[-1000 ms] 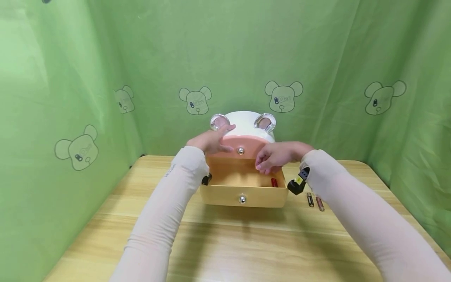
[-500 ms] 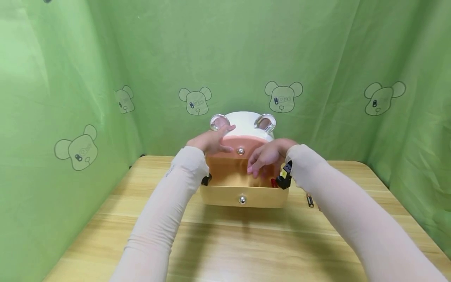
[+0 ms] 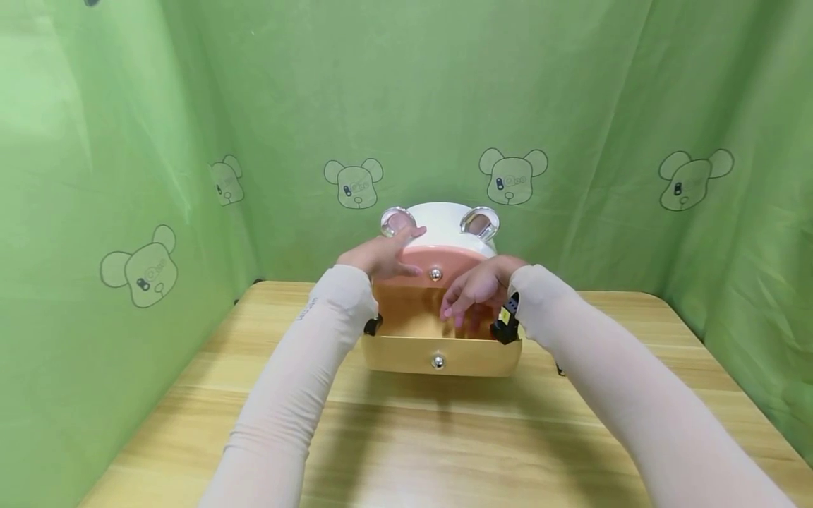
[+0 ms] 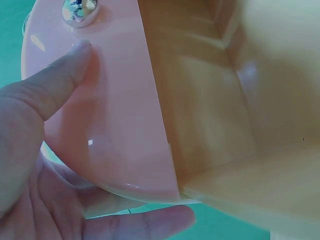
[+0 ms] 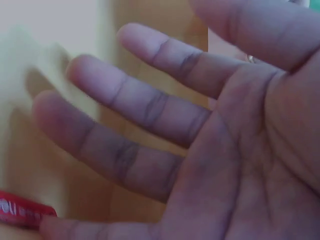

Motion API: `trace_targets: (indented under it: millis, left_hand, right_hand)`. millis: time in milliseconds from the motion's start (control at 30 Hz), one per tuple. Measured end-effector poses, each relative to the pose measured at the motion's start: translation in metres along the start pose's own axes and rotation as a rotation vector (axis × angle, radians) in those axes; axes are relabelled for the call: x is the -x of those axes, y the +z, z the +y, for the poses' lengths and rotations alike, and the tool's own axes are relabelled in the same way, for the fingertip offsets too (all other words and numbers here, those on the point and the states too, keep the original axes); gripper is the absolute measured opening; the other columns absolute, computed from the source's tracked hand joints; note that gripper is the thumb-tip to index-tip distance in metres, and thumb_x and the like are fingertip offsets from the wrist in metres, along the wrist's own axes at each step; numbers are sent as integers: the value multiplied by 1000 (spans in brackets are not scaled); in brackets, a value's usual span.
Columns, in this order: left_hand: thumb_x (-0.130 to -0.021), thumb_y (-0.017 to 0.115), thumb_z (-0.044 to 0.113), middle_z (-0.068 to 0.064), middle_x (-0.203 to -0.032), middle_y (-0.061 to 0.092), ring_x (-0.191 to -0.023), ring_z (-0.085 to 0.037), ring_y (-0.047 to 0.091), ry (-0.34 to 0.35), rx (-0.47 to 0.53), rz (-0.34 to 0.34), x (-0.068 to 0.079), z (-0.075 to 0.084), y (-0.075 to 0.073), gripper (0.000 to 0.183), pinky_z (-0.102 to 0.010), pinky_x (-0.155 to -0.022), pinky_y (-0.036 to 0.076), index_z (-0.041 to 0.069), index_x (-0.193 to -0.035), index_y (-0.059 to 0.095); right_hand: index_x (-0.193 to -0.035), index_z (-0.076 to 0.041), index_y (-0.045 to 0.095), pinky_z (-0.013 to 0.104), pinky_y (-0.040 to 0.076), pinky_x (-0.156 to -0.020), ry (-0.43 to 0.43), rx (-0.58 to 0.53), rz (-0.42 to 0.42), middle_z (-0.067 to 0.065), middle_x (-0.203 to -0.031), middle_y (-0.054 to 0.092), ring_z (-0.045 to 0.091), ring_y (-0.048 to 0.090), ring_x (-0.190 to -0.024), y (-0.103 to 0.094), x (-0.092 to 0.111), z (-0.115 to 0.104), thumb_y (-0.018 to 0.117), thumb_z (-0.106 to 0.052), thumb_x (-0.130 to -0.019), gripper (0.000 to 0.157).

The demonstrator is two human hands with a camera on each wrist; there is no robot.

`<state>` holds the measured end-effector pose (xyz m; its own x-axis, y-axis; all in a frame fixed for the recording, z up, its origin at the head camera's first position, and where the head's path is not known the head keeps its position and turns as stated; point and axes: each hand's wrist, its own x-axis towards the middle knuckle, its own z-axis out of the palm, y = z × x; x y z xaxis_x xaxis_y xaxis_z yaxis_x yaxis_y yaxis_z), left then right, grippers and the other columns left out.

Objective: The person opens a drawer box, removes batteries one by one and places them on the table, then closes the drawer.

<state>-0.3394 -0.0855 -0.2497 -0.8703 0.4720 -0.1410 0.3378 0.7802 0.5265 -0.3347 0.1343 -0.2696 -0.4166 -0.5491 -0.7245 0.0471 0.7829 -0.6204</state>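
Note:
A small bear-eared drawer cabinet (image 3: pixel 441 219), white on top, has a pink upper drawer front (image 3: pixel 425 257) and a yellow lower drawer (image 3: pixel 396 355) pulled out. My left hand (image 3: pixel 380 255) holds the cabinet's left side, its thumb (image 4: pixel 62 75) on the pink front near a silver knob (image 4: pixel 80 11) and its other fingers round the curved edge. My right hand (image 3: pixel 476 288) is inside the yellow drawer, palm facing the wrist camera, fingers spread, nothing held. A red battery (image 5: pixel 25 210) lies in the drawer, its end right by the little fingertip.
The cabinet stands on a wooden table (image 3: pixel 444 437). Beyond the drawer's right side, a dark battery end (image 3: pixel 560 370) shows beside my right sleeve (image 3: pixel 591 353). A green curtain (image 3: pixel 432 92) with bear-head prints surrounds the table's back and sides.
My right hand has moved left and lower into the yellow drawer, its fingers spreading. The right sleeve now hides most of the batteries on the table. My left hand stays put.

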Motion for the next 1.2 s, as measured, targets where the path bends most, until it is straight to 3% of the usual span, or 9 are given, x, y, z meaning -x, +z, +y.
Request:
trace_targets:
  millis: [100, 533, 1200]
  left_hand:
    - [-89, 68, 40, -7, -162, 11, -140, -33, 28, 2, -4, 1, -1, 0, 0, 88, -58, -111, 24, 46, -153, 8]
    - [-89, 68, 39, -7, -162, 12, -140, -34, 28, -5, 21, 0, 1, 0, 1, 87, -59, -110, 24, 45, -153, 9]
    - [-89, 68, 38, -7, -162, 12, -140, -33, 28, 0, -4, 3, -1, 0, -1, 87, -57, -111, 24, 44, -154, 9]
  right_hand:
    - [-131, 0, 47, 38, 49, -81, -6, -34, -7, 10, -103, 64, 25, 63, -87, 0, -3, 2, 54, -12, -97, 36]
    - [-132, 4, 44, 41, 49, -93, -65, -118, -73, 12, -103, 63, 26, 63, -90, -1, -10, 9, 55, -8, -97, 39]
    - [-133, 2, 42, 41, 48, -93, -12, -48, -119, 12, -103, 63, 27, 60, -91, -4, -13, 2, 48, -14, -101, 36]
